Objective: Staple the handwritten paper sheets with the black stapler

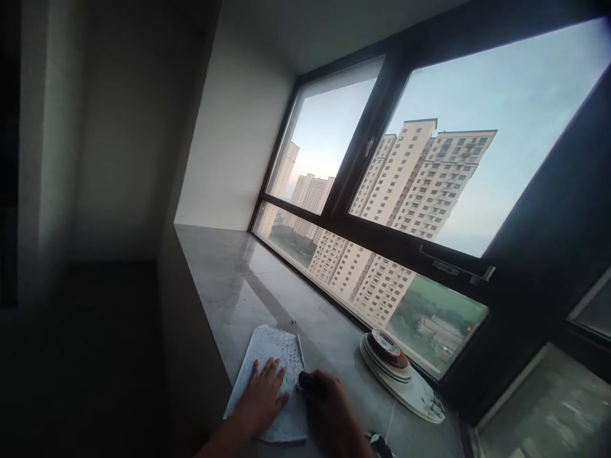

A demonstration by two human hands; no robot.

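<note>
A white sheet or thin board [272, 423] with rows of dark marks lies on the grey stone sill. My left hand [261, 394] rests flat on it, fingers spread, holding nothing. At the sheet's right edge my right hand [329, 397] is closed around a black-handled tool [311, 383]. The tool's tip is close to that edge, but its exact kind is too dark to make out. Along the upper right edge a thin strip [300, 351] stands slightly apart from the sheet.
A stack of round plates or discs [386, 356] sits on the sill [334, 337] by the window, right of my hands. A dark object [380, 445] is partly visible at the bottom edge. A small bit [293, 322] lies beyond the sheet. The sill drops off to the left.
</note>
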